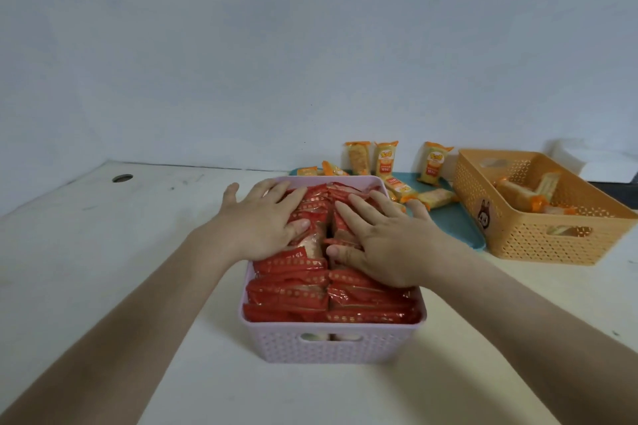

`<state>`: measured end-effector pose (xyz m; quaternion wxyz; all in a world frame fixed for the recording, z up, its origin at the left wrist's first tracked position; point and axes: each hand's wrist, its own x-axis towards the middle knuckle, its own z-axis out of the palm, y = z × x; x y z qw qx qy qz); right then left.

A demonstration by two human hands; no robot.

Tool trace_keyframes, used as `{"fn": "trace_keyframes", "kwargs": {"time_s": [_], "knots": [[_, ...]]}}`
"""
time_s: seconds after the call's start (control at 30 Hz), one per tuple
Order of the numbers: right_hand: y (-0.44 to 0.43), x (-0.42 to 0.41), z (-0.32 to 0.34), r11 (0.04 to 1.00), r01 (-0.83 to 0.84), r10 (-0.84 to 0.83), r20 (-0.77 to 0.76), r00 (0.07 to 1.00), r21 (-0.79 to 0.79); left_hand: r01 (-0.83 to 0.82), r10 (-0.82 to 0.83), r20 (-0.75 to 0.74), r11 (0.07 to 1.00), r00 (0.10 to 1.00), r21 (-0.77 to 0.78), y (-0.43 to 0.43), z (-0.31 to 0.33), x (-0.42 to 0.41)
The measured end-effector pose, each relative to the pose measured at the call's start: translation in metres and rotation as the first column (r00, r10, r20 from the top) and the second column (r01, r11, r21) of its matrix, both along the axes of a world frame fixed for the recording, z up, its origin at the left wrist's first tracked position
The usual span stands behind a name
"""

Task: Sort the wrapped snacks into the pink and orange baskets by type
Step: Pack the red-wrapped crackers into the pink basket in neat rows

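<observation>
A pink basket [331,343] stands in front of me, packed with two rows of red-wrapped snacks [293,293]. My left hand [266,221] lies flat on the left row, fingers spread, holding nothing. My right hand [383,238] presses flat on the right row, its thumb at the gap between the rows. To the right, an orange basket [528,235] holds a few yellow-orange wrapped snacks [518,197]. More yellow-orange snacks [386,157] lie and stand on a teal tray [459,221] behind the pink basket.
The white table [103,252] has a round cable hole [122,178] at the far left. A wall rises right behind the table. A white object [587,159] sits behind the orange basket at the far right.
</observation>
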<state>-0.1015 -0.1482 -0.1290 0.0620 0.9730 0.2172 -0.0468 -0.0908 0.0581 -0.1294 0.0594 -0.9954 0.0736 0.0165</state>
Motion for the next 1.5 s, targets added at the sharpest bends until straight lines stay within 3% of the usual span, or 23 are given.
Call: {"fn": "trace_keyframes", "kwargs": {"time_s": [0.03,0.1,0.13,0.2,0.27,0.33,0.43,0.6,0.83,1.07,1.13,1.2,1.23,1.3,1.33,1.37,1.43,1.5], "knots": [[-0.002,0.002,0.0,0.999,-0.007,0.007,-0.001,1.0,0.039,0.013,-0.009,0.054,0.998,0.998,-0.07,0.001,-0.001,-0.001],[-0.005,0.004,-0.006,0.97,-0.031,0.033,-0.005,0.999,0.242,0.078,-0.007,0.176,0.913,0.984,-0.401,-0.001,-0.002,-0.011],[-0.008,0.002,-0.009,0.915,-0.043,0.046,0.002,0.999,0.401,0.099,0.031,0.197,0.781,0.98,-0.616,-0.001,-0.001,-0.018],[-0.015,-0.001,-0.01,0.711,-0.017,0.018,0.006,1.0,0.703,-0.011,0.121,0.048,0.446,0.991,-0.895,-0.001,-0.002,-0.039],[-0.025,-0.006,-0.007,0.528,0.09,-0.051,-0.074,0.996,0.844,-0.141,0.126,-0.114,0.229,0.985,-0.963,0.007,-0.011,-0.058],[-0.035,-0.015,0.0,0.528,0.264,-0.083,-0.26,0.962,0.807,-0.185,0.069,-0.177,0.136,0.982,-0.973,0.01,-0.022,-0.08],[-0.041,-0.029,0.003,0.61,0.42,-0.027,-0.512,0.859,0.672,-0.177,0.005,-0.177,0.04,0.984,-0.983,0.0,-0.033,-0.105],[-0.028,-0.042,-0.001,0.571,0.379,-0.07,-0.416,0.907,0.728,-0.097,0.158,-0.107,-0.072,0.982,-0.993,-0.017,-0.04,-0.115],[0.029,-0.037,0.011,0.411,0.237,0.019,-0.268,0.963,0.88,0.064,0.426,-0.046,-0.241,0.904,-0.968,0.044,-0.022,-0.099],[0.126,-0.005,-0.013,0.287,0.311,0.225,-0.379,0.898,0.906,0.132,0.56,-0.046,-0.272,0.827,-0.953,0.12,-0.028,-0.069],[0.137,-0.002,-0.028,0.268,0.313,0.275,-0.384,0.881,0.911,0.086,0.555,-0.07,-0.249,0.829,-0.965,0.135,-0.041,-0.062],[0.141,0.001,-0.04,0.212,0.306,0.299,-0.359,0.884,0.928,0.061,0.614,-0.021,-0.111,0.789,-0.992,0.142,-0.05,-0.055],[0.143,0.006,-0.044,0.181,0.303,0.305,-0.346,0.887,0.936,0.054,0.674,0.077,0.055,0.735,-0.997,0.145,-0.052,-0.051],[0.145,0.012,-0.049,0.142,0.265,0.276,-0.296,0.915,0.954,0.032,0.657,0.449,0.543,0.606,-0.839,0.139,-0.048,-0.045],[0.145,0.015,-0.051,0.136,0.235,0.242,-0.262,0.934,0.963,0.04,0.524,0.596,0.73,0.608,-0.683,0.131,-0.044,-0.043],[0.145,0.016,-0.052,0.143,0.198,0.187,-0.223,0.957,0.97,0.059,0.361,0.647,0.845,0.671,-0.532,0.12,-0.04,-0.041],[0.144,0.018,-0.053,0.164,0.102,0.1,-0.119,0.988,0.981,0.129,0.058,0.572,0.951,0.818,-0.281,0.105,-0.039,-0.034],[0.139,0.02,-0.051,0.205,0.043,0.099,-0.064,0.993,0.978,0.186,-0.093,0.481,0.971,0.872,-0.149,0.099,-0.043,-0.026]]}}
